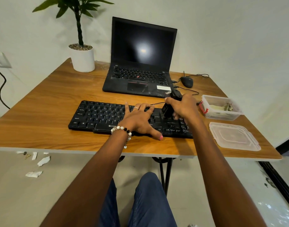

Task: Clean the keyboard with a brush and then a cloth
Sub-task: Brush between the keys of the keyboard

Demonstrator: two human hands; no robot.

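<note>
Both hands rest on keyboard: left flat, right gripping brush.

We wear no sleeves; our forearms are bare. On our left wrist hangs a white-and-black beaded bracelet, a thin silver ring circles one finger, and blue denim trousers cover our legs.

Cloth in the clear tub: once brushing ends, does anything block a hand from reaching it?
Nothing visible does. The tub stands open to the right of the keyboard, its lid lying apart in front. The right hand grips the brush right beside it.
</note>
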